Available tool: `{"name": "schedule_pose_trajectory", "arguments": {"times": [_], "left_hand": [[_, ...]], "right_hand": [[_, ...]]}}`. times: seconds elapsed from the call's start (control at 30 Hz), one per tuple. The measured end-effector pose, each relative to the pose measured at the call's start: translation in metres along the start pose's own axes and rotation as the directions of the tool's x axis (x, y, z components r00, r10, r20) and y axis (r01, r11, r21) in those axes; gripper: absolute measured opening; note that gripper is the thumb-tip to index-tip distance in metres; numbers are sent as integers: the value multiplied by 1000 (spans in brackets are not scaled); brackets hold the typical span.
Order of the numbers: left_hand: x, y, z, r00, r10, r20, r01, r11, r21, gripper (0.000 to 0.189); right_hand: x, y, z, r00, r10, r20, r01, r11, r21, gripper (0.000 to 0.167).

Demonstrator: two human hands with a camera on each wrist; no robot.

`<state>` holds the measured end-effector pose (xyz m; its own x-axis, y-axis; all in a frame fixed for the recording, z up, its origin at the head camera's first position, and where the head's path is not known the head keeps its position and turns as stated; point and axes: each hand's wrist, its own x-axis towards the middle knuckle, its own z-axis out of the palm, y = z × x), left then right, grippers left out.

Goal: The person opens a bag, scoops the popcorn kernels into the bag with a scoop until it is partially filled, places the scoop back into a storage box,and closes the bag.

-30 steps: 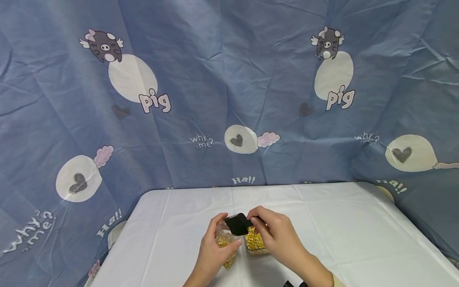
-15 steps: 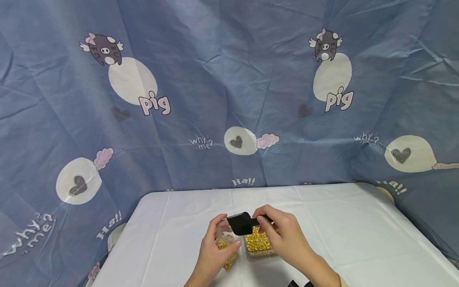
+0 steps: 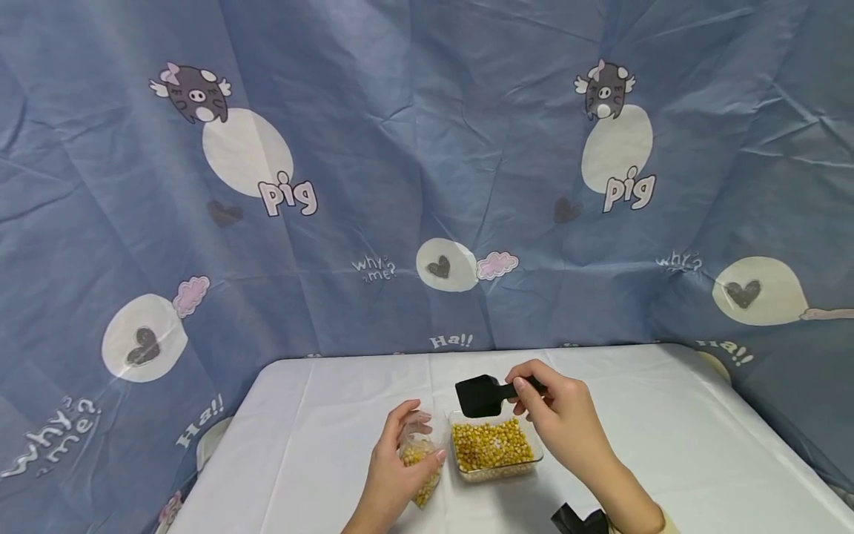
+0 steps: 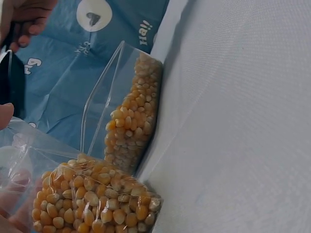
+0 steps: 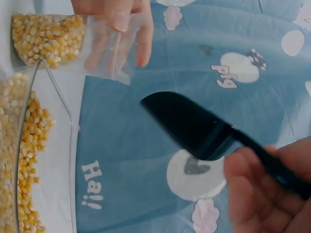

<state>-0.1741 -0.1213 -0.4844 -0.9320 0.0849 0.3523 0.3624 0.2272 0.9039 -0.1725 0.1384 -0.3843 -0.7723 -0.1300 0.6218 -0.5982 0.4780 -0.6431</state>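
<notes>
My left hand [image 3: 396, 463] grips a clear plastic bag [image 3: 427, 486] by its upper part, fingers and thumb around the open mouth. Yellow corn kernels fill the bag's lower part, which shows large in the left wrist view. My right hand [image 3: 567, 415] pinches the handle of a small black scoop [image 3: 479, 396], raised over the far side of a clear rectangular container [image 3: 503, 472]. More corn kernels [image 3: 490, 445] lie in that container, just right of the bag. From the right wrist view the scoop's blade [image 5: 187, 126] points toward the bag; its inside is dark.
A white cloth [image 3: 320, 445] covers the table. Behind it hangs a blue curtain [image 3: 373, 170] printed with pigs and the word "pig". A black device [image 3: 580, 519] is at the right wrist.
My right hand has drawn the scoop away from the bag's mouth, up and to the right, uncovering the container. My left hand stays nearly in place with the bag.
</notes>
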Motion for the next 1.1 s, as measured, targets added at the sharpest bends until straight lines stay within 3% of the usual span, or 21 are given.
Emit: {"name": "schedule_pose_trajectory", "arguments": {"times": [0.17,0.43,0.53,0.67,0.77,0.87,1.1], "left_hand": [[1,-1,0,1000,6,3,-6,1000,-11,76],[2,1,0,1000,13,-1,-13,1000,3,75],[1,1,-1,1000,21,-3,-21,1000,5,75],[0,1,-2,1000,27,-6,-27,1000,-1,76],[-1,1,-2,1000,27,-10,-27,1000,-5,76],[0,2,-2,1000,25,-10,-25,1000,-3,75],[0,1,-2,1000,24,0,-24,1000,2,73]], "right_hand": [[3,11,-5,985,165,49,-167,986,27,9],[8,43,-2,910,397,124,-410,906,109,11],[9,56,1,879,449,163,-470,874,123,12],[7,69,6,833,481,273,-529,838,138,14],[5,75,9,806,489,333,-548,829,110,15],[3,76,10,801,499,331,-537,843,27,14],[-1,78,11,825,491,279,-458,871,-178,17]]}}
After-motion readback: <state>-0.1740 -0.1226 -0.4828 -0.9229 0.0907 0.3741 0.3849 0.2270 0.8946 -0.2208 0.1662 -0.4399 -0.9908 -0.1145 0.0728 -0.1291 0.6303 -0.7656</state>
